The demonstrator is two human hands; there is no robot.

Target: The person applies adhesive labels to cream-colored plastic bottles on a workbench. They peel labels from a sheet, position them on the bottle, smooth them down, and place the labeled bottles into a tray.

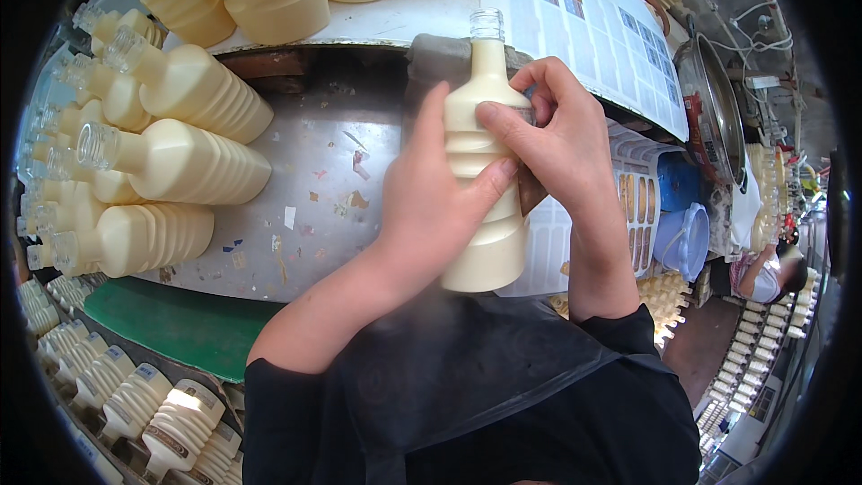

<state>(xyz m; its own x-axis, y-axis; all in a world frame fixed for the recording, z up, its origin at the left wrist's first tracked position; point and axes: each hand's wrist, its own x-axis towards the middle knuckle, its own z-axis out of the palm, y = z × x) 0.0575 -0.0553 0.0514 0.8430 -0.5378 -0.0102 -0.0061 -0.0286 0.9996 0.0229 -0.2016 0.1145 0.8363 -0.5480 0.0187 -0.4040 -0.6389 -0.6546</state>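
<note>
A cream bottle [485, 251] with a ribbed body and a clear threaded neck stands upright in the picture, in front of my chest. My left hand [440, 184] is wrapped round its left side, with the thumb across the front. My right hand [561, 130] grips the upper right side, its thumb pressed on the shoulder and its fingers bent. Beside the right thumb shows a small greyish-brown label [521, 114] on the bottle's shoulder, partly covered by the fingers. A dark grey cloth pad [440, 63] lies behind the bottle.
Several cream bottles [193, 162] lie at the left on a metal tabletop [314, 216] flecked with paper scraps; more stand at the back. Label sheets [575, 27] are at the back right, and another sheet [633, 189] near a blue bucket [684, 242]. Labelled bottles [184, 427] fill the lower left. A person [763, 277] is far right.
</note>
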